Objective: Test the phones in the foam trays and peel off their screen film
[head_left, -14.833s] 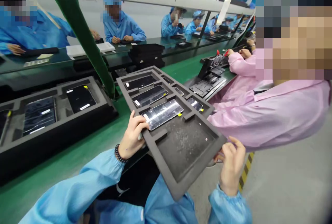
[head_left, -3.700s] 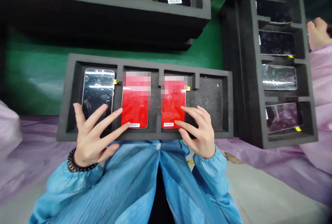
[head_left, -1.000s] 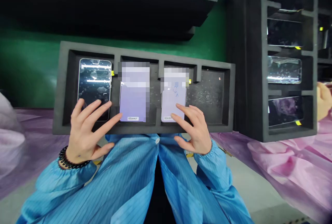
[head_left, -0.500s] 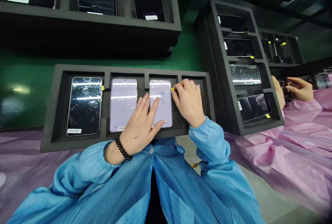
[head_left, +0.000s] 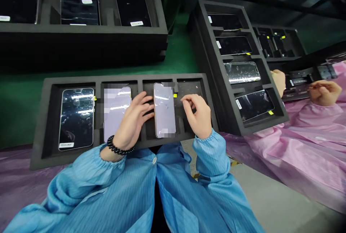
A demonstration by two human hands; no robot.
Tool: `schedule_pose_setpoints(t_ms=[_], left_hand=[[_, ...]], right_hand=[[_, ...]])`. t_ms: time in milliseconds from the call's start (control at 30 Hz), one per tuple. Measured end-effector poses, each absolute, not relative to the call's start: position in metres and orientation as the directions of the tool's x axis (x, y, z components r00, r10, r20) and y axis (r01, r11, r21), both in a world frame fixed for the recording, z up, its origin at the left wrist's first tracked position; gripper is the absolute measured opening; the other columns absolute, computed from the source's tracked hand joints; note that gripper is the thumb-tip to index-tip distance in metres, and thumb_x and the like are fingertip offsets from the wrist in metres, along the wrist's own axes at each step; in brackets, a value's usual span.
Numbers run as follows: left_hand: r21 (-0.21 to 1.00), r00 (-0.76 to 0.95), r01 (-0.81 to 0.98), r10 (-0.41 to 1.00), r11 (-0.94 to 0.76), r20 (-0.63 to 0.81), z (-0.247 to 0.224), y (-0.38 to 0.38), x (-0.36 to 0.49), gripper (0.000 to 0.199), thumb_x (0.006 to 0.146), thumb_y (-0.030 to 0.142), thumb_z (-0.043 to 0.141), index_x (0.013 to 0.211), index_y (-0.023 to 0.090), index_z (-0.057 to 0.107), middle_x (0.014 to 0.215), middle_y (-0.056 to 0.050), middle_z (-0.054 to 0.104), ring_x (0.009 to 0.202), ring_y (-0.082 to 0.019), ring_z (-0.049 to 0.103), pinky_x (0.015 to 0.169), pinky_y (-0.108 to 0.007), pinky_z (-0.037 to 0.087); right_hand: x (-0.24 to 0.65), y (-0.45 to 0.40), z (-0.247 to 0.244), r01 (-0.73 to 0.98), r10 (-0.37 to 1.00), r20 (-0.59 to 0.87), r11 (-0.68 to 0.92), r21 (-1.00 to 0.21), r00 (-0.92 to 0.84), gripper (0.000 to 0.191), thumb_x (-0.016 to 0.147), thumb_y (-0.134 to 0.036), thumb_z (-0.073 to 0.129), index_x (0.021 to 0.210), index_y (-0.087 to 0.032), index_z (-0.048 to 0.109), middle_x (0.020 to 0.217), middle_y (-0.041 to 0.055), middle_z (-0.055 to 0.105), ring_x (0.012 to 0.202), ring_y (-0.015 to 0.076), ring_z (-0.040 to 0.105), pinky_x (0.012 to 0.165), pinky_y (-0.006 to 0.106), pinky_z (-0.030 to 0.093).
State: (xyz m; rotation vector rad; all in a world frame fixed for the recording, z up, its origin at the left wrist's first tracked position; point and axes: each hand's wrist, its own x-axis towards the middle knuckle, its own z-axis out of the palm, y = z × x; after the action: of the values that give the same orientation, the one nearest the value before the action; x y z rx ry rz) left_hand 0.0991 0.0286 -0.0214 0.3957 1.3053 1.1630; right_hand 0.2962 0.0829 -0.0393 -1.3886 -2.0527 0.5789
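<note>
Step in hand is prob. handling the lit phone (head_left: 164, 114), which lies in the 3rd slot from L of the near foam tray (head_left: 70, 81). L hand (head_left: 132, 121) is spread & loose, nothing gripped, fingertips right by that phone's L edge; contact can't be confirmed. R hand (head_left: 199, 114) is half-curled, thumb & index close together, just R of the yellow tab (head_left: 175, 95); can't tell if anything's pinched. Next move likely calls for light fingertips on the phone's edges, w/ the tab kept clear. A 2nd lit phone (head_left: 113, 121) sits one slot L, partly behind L hand; a dark phone (head_left: 77, 114) is in the leftmost. No brand legible. White label (head_left: 66, 145) on the dark phone's lower end: print too small to read; ditto other labels (head_left: 136, 23) in the back tray (head_left: 108, 30) & side tray (head_left: 266, 122). Blurred patches hide parts of both lit screens.
</note>
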Motion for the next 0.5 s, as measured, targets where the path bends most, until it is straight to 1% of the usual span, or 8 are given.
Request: schedule_pose_setpoints(t_ms=[67,133,200,233,333,400,433,500], left_hand=[[0.798,-0.12,-0.414,0.843,0.437,-0.524,-0.028,0.031,0.109,0.076,0.076,0.036,0.071,0.144,0.015,0.045,0.145,-0.015,0.058,0.129,-0.031,0.059,0.113,-0.049,0.046],[0.811,-0.074,-0.386,0.861,0.44,-0.502,-0.034,0.032,0.116,0.089,0.069,0.033,0.079,0.147,0.014,0.039,0.132,-0.015,0.066,0.123,-0.03,0.063,0.11,-0.047,0.049],[0.813,-0.083,-0.399,0.866,0.424,-0.493,-0.036,0.031,0.121,0.1,0.063,0.028,0.083,0.149,0.014,0.036,0.121,-0.013,0.071,0.117,-0.029,0.067,0.106,-0.045,0.052],[0.809,-0.099,-0.419,0.865,0.413,-0.492,-0.036,0.03,0.122,0.1,0.062,0.028,0.083,0.149,0.014,0.037,0.119,-0.013,0.072,0.115,-0.03,0.068,0.104,-0.045,0.054],[0.791,-0.124,-0.484,0.865,0.375,-0.486,-0.03,0.025,0.123,0.086,0.068,0.034,0.08,0.145,0.017,0.045,0.126,-0.013,0.071,0.117,-0.031,0.068,0.101,-0.044,0.056],[0.776,-0.105,-0.511,0.869,0.37,-0.484,-0.026,0.019,0.12,0.076,0.077,0.038,0.073,0.146,0.023,0.045,0.138,-0.01,0.065,0.123,-0.031,0.065,0.104,-0.046,0.056],[0.752,-0.047,-0.533,0.874,0.389,-0.485,-0.024,0.015,0.119,0.072,0.082,0.042,0.068,0.148,0.027,0.044,0.143,-0.009,0.062,0.125,-0.031,0.064,0.105,-0.048,0.055],[0.652,0.176,-0.595,0.868,0.469,-0.464,-0.021,0.008,0.116,0.068,0.09,0.057,0.051,0.151,0.03,0.041,0.15,-0.009,0.056,0.13,-0.036,0.061,0.104,-0.057,0.054]], right_hand=[[0.3,0.075,-0.038,0.636,0.949,0.217,0.313,-0.705,-0.227,0.017,0.099,-0.025,0.049,0.093,-0.022,0.065,0.088,0.0027,0.069,0.077,0.0172,0.06,0.074,0.032,0.046],[0.302,0.066,-0.036,0.589,0.963,0.205,0.268,-0.763,-0.173,0.019,0.1,-0.029,0.049,0.096,-0.022,0.066,0.089,0.0026,0.07,0.078,0.0166,0.062,0.073,0.031,0.047],[0.304,0.059,-0.033,0.543,0.971,0.198,0.239,-0.805,-0.134,0.022,0.101,-0.032,0.048,0.097,-0.022,0.067,0.088,0.0024,0.071,0.078,0.0161,0.064,0.072,0.03,0.048],[0.304,0.056,-0.031,0.522,0.972,0.201,0.235,-0.82,-0.12,0.023,0.101,-0.033,0.047,0.098,-0.022,0.068,0.086,0.0021,0.07,0.078,0.0158,0.064,0.071,0.03,0.048],[0.302,0.049,-0.022,0.467,0.969,0.228,0.247,-0.849,-0.098,0.025,0.102,-0.034,0.045,0.098,-0.022,0.067,0.082,0.0009,0.067,0.073,0.0145,0.062,0.069,0.029,0.048],[0.299,0.046,-0.015,0.445,0.964,0.242,0.267,-0.855,-0.114,0.024,0.101,-0.034,0.046,0.096,-0.022,0.065,0.079,0.0,0.065,0.07,0.014,0.059,0.067,0.029,0.047],[0.298,0.045,-0.012,0.436,0.96,0.248,0.281,-0.855,-0.132,0.024,0.101,-0.036,0.046,0.095,-0.022,0.064,0.077,-0.0004,0.063,0.068,0.014,0.058,0.066,0.029,0.046],[0.295,0.043,-0.006,0.422,0.946,0.276,0.322,-0.847,-0.168,0.027,0.1,-0.041,0.045,0.094,-0.022,0.062,0.075,-0.0009,0.06,0.066,0.0142,0.056,0.064,0.029,0.045]])
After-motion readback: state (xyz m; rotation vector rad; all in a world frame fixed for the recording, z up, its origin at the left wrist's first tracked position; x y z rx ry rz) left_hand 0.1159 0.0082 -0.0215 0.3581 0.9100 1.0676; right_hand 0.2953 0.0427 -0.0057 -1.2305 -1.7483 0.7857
